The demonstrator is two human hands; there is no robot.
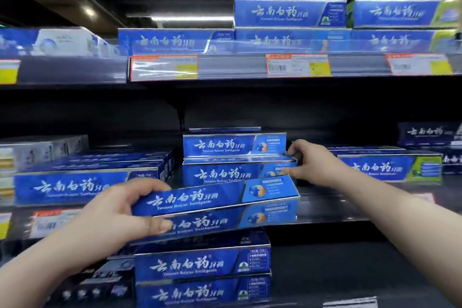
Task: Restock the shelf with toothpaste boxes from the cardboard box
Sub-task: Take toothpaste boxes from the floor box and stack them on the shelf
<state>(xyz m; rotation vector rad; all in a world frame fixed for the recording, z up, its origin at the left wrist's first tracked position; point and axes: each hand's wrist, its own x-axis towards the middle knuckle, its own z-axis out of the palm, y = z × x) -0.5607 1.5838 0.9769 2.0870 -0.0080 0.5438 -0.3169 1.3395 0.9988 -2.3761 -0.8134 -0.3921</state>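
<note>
Toothpaste restock, mid-frame.
Center: left hand point(117, 210) grips two stacked toothpaste boxes point(215, 199); right hand point(311, 161) pinches shelved box point(225, 174) end.

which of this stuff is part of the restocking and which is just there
Job: left hand, two held toothpaste boxes, right hand, shelf stack it grips.
Just there: price tags, green-ended boxes, white boxes, top-shelf boxes.
</note>
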